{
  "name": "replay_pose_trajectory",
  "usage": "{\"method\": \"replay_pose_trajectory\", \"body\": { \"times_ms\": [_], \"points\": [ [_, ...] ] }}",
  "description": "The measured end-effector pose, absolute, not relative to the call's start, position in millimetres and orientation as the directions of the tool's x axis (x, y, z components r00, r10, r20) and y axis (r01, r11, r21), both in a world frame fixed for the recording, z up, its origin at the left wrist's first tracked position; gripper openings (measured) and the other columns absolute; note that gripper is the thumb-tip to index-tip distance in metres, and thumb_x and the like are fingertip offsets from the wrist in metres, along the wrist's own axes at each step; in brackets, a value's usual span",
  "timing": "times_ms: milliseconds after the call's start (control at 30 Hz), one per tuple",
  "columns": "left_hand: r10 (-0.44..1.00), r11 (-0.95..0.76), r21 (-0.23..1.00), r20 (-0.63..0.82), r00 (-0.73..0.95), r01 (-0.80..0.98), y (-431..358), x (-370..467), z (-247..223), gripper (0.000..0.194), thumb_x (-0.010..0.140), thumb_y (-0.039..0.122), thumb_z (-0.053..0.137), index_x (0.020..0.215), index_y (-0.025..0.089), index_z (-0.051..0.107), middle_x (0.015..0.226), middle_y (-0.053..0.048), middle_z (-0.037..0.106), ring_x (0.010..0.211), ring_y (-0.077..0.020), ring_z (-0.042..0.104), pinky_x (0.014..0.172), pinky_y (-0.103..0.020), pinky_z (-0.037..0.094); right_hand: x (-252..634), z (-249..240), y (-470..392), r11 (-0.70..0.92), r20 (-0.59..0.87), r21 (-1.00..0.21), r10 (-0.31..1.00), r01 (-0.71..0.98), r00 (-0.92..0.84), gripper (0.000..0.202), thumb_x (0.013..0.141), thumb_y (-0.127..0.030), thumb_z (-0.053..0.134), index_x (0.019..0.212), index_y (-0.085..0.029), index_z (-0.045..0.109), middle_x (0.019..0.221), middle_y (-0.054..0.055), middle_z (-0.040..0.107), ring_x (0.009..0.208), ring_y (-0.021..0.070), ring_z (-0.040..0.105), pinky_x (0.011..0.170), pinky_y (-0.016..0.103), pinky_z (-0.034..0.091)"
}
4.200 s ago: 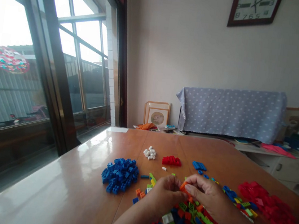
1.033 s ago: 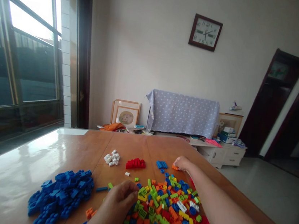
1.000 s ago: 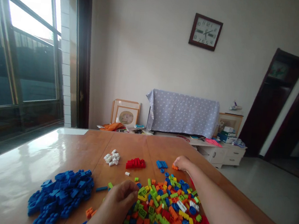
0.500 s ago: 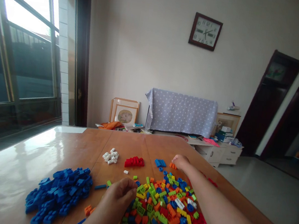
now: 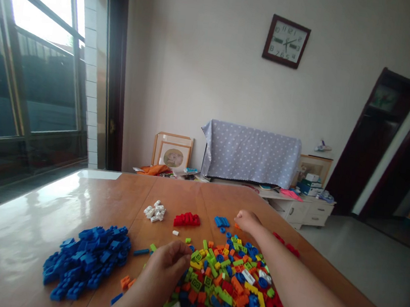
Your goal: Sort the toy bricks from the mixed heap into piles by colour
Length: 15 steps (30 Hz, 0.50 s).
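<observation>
My left hand [image 5: 167, 268] hovers at the left edge of a mixed pile of toy bricks [image 5: 226, 288], thumb and fingers pinched together. What lies between its fingertips, if anything, is hidden. Reaching past the far side of the pile, my right hand [image 5: 248, 222] has its fingers closed down at a small orange brick [image 5: 237, 225], mostly covered by the hand. Just left of it sits a row of light blue bricks [image 5: 222, 221]. Farther left are a red brick row [image 5: 187, 219] and a white brick heap [image 5: 155, 211].
A large heap of blue bricks [image 5: 89, 261] is on the left of the wooden table [image 5: 37, 212]. A lone white brick [image 5: 175, 232] lies before the red row. More red bricks [image 5: 287, 244] lie beyond my right forearm. A cloth-covered object [image 5: 251, 154] stands behind the table.
The view has shifted slightly. My right hand's fingers now cover more of the orange bricks, which showed more plainly before. My left hand keeps its pinch over the pile's edge.
</observation>
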<state>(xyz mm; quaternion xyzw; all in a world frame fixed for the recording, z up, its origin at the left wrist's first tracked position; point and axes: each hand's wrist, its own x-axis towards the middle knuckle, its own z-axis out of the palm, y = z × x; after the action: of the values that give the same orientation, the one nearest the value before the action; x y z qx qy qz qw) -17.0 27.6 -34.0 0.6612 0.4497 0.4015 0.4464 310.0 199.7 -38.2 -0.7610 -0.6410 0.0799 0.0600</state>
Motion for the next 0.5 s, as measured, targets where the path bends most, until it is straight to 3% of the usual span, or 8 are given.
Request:
{"method": "replay_pose_trajectory", "body": {
  "times_ms": [200, 333, 500],
  "points": [
    [0.956, -0.201, 0.959, 0.148, 0.254, 0.197, 23, -17, -23, 0.026, 0.083, 0.041, 0.057, 0.084, 0.015, 0.062, 0.071, 0.001, 0.055, 0.066, -0.0127, 0.045, 0.060, -0.024, 0.034, 286, -41, 184, -0.025, -0.014, -0.263, 1.000, 0.964, 0.022, 0.023, 0.082, -0.040, 0.070, 0.076, -0.018, 0.074, 0.070, 0.000, 0.070, 0.068, 0.0135, 0.063, 0.059, 0.021, 0.039],
    [0.960, -0.188, 0.971, 0.151, 0.234, 0.144, 22, -20, -16, 0.025, 0.081, 0.040, 0.059, 0.082, 0.016, 0.061, 0.070, 0.001, 0.054, 0.067, -0.0129, 0.045, 0.061, -0.023, 0.035, 273, -46, 173, 0.034, 0.010, -0.283, 0.999, 0.959, -0.032, 0.021, 0.074, -0.042, 0.076, 0.080, -0.022, 0.075, 0.072, -0.001, 0.071, 0.068, 0.0125, 0.062, 0.058, 0.021, 0.034],
    [0.966, -0.194, 0.974, 0.169, 0.194, 0.117, 24, -24, -15, 0.023, 0.080, 0.039, 0.060, 0.079, 0.016, 0.062, 0.067, 0.002, 0.052, 0.064, -0.0121, 0.044, 0.058, -0.022, 0.033, 262, -49, 165, 0.086, 0.056, -0.283, 0.996, 0.955, -0.073, 0.013, 0.076, -0.032, 0.075, 0.082, -0.021, 0.073, 0.081, 0.001, 0.072, 0.074, 0.0138, 0.062, 0.061, 0.022, 0.032]
  ]
}}
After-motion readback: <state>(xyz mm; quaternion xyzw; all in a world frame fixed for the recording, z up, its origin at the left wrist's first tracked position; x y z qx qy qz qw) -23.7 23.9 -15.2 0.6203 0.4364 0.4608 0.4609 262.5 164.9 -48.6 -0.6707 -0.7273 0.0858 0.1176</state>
